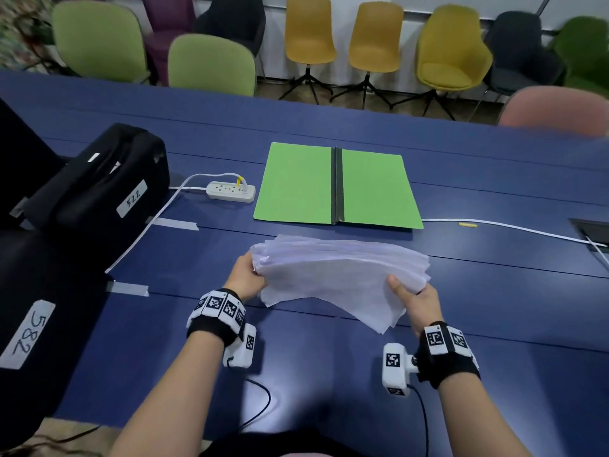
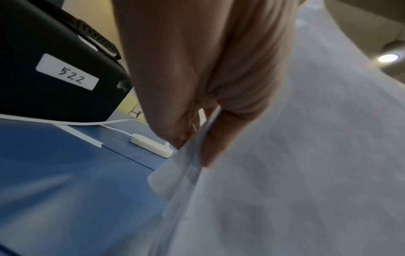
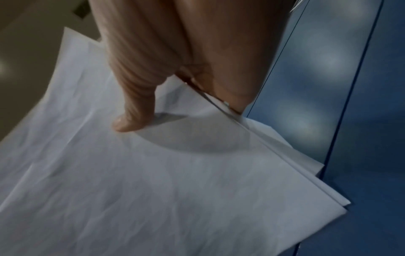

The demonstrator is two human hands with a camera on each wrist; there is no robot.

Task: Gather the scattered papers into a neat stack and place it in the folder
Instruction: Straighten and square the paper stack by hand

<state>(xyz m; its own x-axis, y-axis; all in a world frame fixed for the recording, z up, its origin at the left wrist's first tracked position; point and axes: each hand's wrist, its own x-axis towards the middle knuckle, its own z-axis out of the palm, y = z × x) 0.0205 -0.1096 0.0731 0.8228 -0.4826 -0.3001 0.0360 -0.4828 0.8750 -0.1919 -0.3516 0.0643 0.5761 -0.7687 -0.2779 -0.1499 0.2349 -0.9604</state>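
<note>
A loose stack of white papers point(image 1: 339, 275) is held above the blue table point(image 1: 494, 308), its sheets fanned and uneven at the near corner. My left hand point(image 1: 248, 275) grips the stack's left edge, thumb and fingers pinching the sheets point(image 2: 295, 155). My right hand point(image 1: 415, 298) grips the right edge with the thumb on top of the papers point(image 3: 153, 173). The green folder point(image 1: 296, 183) lies open and flat on the table just beyond the stack, with a dark spine down its middle.
A white power strip point(image 1: 230, 191) with its cable lies left of the folder. Black cases labelled 522 point(image 1: 99, 183) and 582 point(image 1: 29, 324) stand at the left. A white cable point(image 1: 510, 227) runs right of the folder. Chairs line the far side.
</note>
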